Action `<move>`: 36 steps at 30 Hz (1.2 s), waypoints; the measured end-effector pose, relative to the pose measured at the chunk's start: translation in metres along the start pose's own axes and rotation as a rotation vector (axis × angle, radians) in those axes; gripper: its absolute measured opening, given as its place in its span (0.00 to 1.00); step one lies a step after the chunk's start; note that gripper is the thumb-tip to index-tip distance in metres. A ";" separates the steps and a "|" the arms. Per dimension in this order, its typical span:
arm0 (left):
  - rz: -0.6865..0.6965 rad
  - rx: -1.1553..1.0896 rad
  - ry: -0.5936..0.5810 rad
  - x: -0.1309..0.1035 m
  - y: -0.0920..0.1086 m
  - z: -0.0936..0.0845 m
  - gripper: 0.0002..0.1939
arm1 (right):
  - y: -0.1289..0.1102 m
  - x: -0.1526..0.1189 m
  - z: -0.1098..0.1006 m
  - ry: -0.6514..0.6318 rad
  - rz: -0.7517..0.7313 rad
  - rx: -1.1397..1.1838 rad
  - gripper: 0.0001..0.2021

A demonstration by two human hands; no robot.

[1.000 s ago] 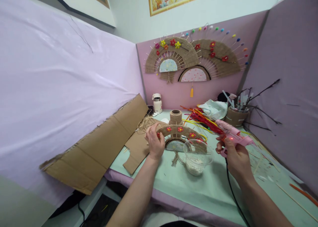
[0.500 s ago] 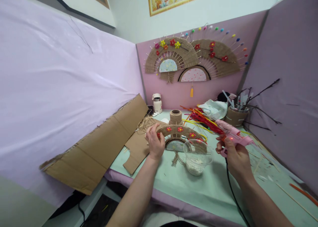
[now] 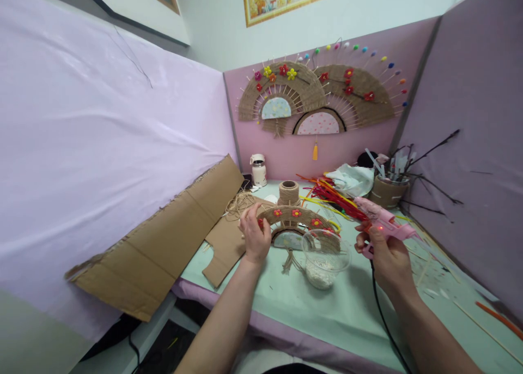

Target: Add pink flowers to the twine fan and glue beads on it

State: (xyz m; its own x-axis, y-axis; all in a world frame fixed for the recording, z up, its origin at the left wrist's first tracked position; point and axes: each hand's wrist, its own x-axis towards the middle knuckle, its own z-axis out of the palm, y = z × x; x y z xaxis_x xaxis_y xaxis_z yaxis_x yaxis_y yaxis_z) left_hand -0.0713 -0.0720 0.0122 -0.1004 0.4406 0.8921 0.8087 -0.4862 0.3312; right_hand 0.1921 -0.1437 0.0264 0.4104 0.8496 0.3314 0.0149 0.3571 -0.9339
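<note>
A pink hot glue gun (image 3: 382,220) with a small red light is in my right hand (image 3: 390,262), fingers wrapped round its handle, and its black cord trails down. My left hand (image 3: 256,235) is closed at the left end of a small twine-wrapped fan (image 3: 305,215), by a red flower there. More red flowers with yellow centres sit along the fan's arc, and a twine tassel (image 3: 289,260) hangs from its pale half-round base. Before the fan's right side stands a clear plastic cup (image 3: 322,270) with small white bits in it.
Behind the fan stands a twine spool (image 3: 289,193). Cut cardboard (image 3: 226,248) and a large cardboard sheet (image 3: 163,237) lie left. Red pipe cleaners (image 3: 337,195) and a pot with twigs (image 3: 388,191) are at the back right. Two bigger fans (image 3: 281,104) hang on the pink panel.
</note>
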 end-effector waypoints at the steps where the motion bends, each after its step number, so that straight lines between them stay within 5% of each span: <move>1: 0.019 -0.007 0.027 0.001 0.000 0.000 0.23 | 0.000 0.000 0.000 -0.001 0.000 0.000 0.19; 7: 0.061 -0.081 0.196 0.002 0.008 -0.010 0.24 | 0.002 0.000 -0.001 -0.003 -0.007 0.043 0.18; 12: 0.068 -0.233 0.123 -0.005 0.046 -0.035 0.21 | 0.002 0.000 -0.001 -0.019 -0.012 -0.009 0.19; 15: 0.160 -0.375 -0.098 -0.001 0.077 -0.052 0.16 | 0.003 -0.001 0.000 -0.021 -0.011 -0.006 0.18; 19: 0.381 -0.378 -0.587 0.021 0.108 -0.059 0.11 | 0.001 -0.003 0.002 -0.004 0.021 0.002 0.18; 24: 0.655 -0.200 -1.036 0.051 0.124 -0.037 0.09 | -0.001 -0.004 0.001 -0.010 0.034 -0.065 0.19; 29: 0.686 -0.200 -1.361 0.060 0.132 0.001 0.15 | -0.002 -0.004 0.000 -0.019 0.063 -0.098 0.19; 33: 0.595 -0.229 -1.425 0.042 0.132 0.036 0.22 | -0.007 -0.005 0.002 -0.026 0.064 -0.094 0.19; 36: 0.363 -0.281 -1.216 0.025 0.129 0.053 0.22 | -0.006 -0.005 0.001 -0.034 0.052 -0.082 0.18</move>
State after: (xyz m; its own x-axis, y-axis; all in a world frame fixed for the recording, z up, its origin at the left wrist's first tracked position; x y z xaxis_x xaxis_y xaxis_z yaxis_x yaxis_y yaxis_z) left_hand 0.0611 -0.0843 0.0608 0.8038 0.5772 0.1438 0.5155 -0.7966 0.3158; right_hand 0.1887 -0.1493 0.0306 0.3810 0.8796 0.2849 0.0696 0.2800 -0.9575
